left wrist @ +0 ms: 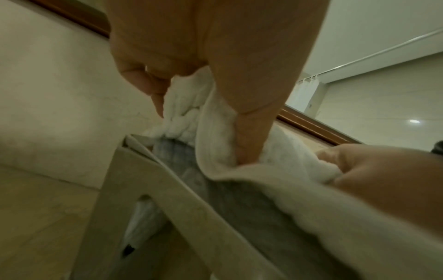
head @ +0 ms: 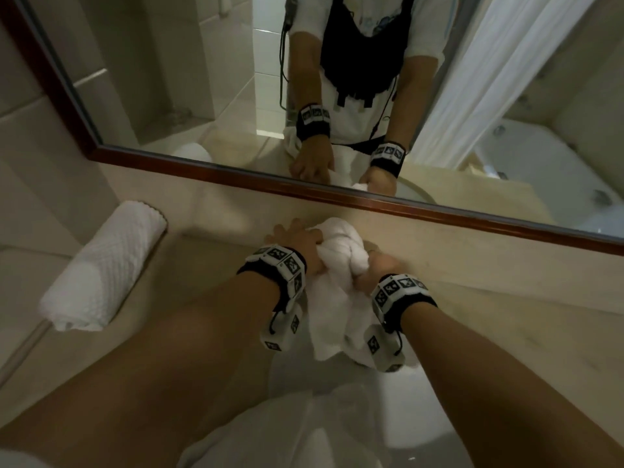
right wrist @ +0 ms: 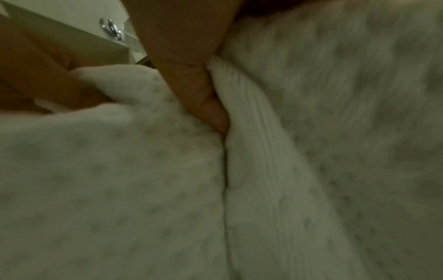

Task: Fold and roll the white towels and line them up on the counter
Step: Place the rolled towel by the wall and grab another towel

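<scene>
A bunched white towel (head: pixel 337 261) is up off the counter (head: pixel 472 298), caught between both hands near the wall below the mirror (head: pixel 371 194), its loose end hanging down toward the person's body. The left hand (head: pixel 300 246) grips the upper bundle from the left side, thumb dug into a fold and fingers wrapped over the far side; the left wrist view shows that thumb (left wrist: pixel 249 132) sunk in the cloth. The right hand (head: pixel 378 268) clenches the towel from the right, just beside the left, fingers curled into the fabric. In the right wrist view a finger (right wrist: pixel 210 106) presses along a ribbed border band, though the picture is blurred. Well off to the left of the grip, a rolled towel (head: pixel 108 265) lies on the counter, apart from both hands. Below the grip, more white cloth (head: pixel 304 430) sits near the person. The mirror reflects both hands on the towel.
</scene>
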### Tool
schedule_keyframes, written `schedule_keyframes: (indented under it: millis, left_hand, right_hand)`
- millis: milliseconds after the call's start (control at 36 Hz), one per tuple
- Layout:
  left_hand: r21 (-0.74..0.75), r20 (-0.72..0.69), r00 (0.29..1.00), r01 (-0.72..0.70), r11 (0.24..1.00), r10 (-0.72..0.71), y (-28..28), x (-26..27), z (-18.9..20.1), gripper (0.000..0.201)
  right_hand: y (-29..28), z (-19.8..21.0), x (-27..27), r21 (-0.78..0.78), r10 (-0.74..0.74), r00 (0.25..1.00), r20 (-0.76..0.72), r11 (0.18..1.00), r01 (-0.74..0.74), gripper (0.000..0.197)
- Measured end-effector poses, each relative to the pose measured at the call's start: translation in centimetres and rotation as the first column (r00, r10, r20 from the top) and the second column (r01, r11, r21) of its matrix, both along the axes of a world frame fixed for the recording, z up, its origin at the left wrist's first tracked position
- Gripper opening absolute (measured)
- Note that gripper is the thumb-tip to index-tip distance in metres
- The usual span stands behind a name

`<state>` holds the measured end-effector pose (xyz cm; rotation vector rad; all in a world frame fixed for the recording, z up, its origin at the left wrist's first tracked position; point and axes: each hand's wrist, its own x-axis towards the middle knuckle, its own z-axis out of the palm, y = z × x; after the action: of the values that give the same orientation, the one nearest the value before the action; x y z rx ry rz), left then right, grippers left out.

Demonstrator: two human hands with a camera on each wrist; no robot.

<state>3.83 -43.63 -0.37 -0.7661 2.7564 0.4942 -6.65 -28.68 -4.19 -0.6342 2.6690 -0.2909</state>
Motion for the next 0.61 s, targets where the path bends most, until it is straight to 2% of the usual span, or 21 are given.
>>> schedule_keyframes:
  millis: [56,111,194,222,306,333,417,611]
  left_hand:
    - [-0.05,-0.031,0.999,0.025,0.998,-0.027,1.1,-0.5,0.1,0.055]
    - [-0.093,-0.045,0.998,0.04,0.995,-0.045,2.7,-1.1,0.4,0.057]
    - [-0.082,-0.067,0.996,0.055,0.995,-0.061,5.6,-2.3,1.5,0.06]
    - [-0.078,-0.08,0.993,0.076,0.994,-0.082,6.7,-2.8,1.8,0.062]
    - [-0.107,-0.088,0.983,0.151,0.983,-0.161,10.8,-4.7,2.9,0.058]
    - [-0.115,-0.089,0.979,0.171,0.979,-0.182,12.4,-5.5,3.2,0.056]
    - [-0.059,-0.08,0.979,0.181,0.982,-0.185,17.8,-7.4,4.1,0.058]
    - [0.108,-0.077,0.967,0.251,0.962,-0.244,32.1,-11.4,5.3,0.059]
  right_hand:
    - [1.4,1.0,-0.4,-0.009,0.034,0.999,-0.003,0.999,-0.034,0.044]
    - [3.3,1.6,-1.1,-0.016,0.065,0.997,-0.045,0.998,-0.066,0.045]
    - [7.1,3.6,-2.3,0.02,0.107,0.988,-0.113,0.994,-0.106,0.048]
    - [8.4,4.5,-2.8,0.006,0.092,0.991,-0.094,0.996,-0.092,0.046]
    - [12.9,6.8,-4.4,0.006,0.135,0.987,-0.09,0.991,-0.135,0.067]
    - [14.6,7.4,-5.0,0.012,0.138,0.985,-0.102,0.99,-0.137,0.067]
    - [20.1,9.1,-6.4,-0.025,0.08,0.993,-0.092,0.996,-0.082,0.052]
    - [34.6,11.7,-10.1,0.069,-0.005,0.999,-0.051,0.998,0.009,0.056]
